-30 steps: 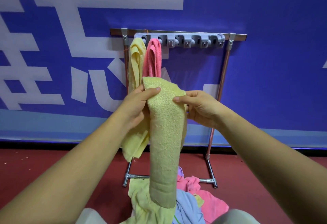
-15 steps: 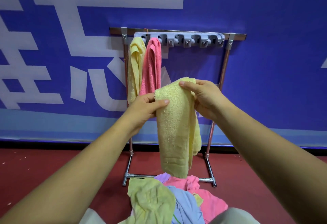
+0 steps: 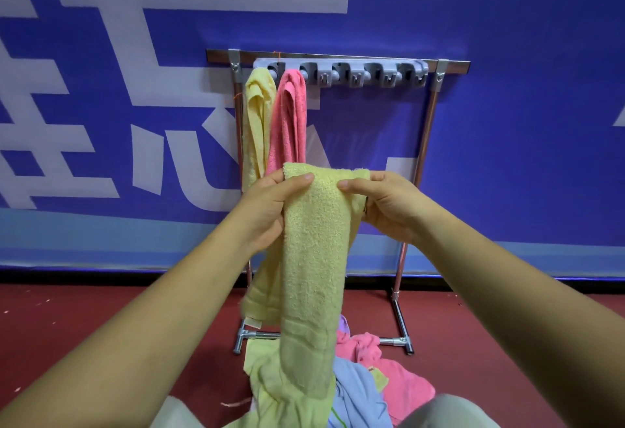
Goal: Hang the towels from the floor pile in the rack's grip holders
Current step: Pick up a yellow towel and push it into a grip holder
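The rack (image 3: 426,143) stands against the blue wall, its grey strip of holders (image 3: 341,73) along the top bar. Two holders at the left end are filled: a yellow hung towel (image 3: 256,116) and a pink hung towel (image 3: 288,120), just beside each other. The four holders to the right look free.

On the red floor at the rack's foot lies the pile (image 3: 365,380), a loose heap of yellow, blue and pink cloth, near my knees.

I hold the towel (image 3: 313,258) up in front of the rack, below the holders and well apart from them. It is pale yellow terry, gathered into a long band whose tail reaches down to the pile. My left hand (image 3: 267,204) pinches its top left edge, thumb in front, and my right hand (image 3: 384,204) pinches the top right, so my fingers (image 3: 348,184) are closed on the cloth at both sides.

I judge it light and quite limp: it sags wherever I do not support it, and the rough loops should keep it from sliding through my fingers. It will not push into a holder on its own stiffness, so I would bunch the top edge into a firm wad and grip right behind that wad to press it in.
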A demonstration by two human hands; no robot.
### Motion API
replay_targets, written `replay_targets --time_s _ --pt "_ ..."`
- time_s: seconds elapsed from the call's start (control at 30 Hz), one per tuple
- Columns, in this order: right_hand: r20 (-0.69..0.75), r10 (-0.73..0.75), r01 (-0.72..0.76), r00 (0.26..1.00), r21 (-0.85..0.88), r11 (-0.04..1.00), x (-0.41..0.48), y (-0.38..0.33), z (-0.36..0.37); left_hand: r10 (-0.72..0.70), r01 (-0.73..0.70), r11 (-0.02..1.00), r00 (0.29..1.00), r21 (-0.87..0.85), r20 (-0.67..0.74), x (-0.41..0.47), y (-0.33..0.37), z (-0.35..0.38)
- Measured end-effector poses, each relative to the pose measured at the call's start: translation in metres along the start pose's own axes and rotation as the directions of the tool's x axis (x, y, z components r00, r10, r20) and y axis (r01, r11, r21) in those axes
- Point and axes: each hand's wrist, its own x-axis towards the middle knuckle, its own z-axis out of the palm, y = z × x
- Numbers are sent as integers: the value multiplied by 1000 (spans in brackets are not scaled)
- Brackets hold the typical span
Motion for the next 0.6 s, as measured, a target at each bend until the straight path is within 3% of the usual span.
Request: replay_targets --time_s 0.1,0.2,0.3,0.33,0.43,0.53,0.6 --pt "0 33 -33 999 -69 997 0 2 1 25 -27 995 1000 93 15 0 4 -4" --pt "-75 59 -77 995 -276 958 -3 -11 -4 33 -41 980 999 193 41 1 12 -7" --pt "-281 -78 -75 956 -495 866 4 -27 -13 -6 -21 964 995 263 102 4 20 -4" --pt "-283 -145 -35 948 -548 836 7 -32 -15 -36 -6 957 990 291 137 5 23 -3" --pt "-12 -151 128 988 -468 874 12 -42 -11 -123 11 919 958 395 260 10 31 4" --pt "266 -10 83 964 -263 961 13 -47 -8 -151 6 911 935 412 321 17 42 10" --pt "316 30 53 948 -252 966 15 -50 -10 -157 6 907 933 420 325 21 50 12"
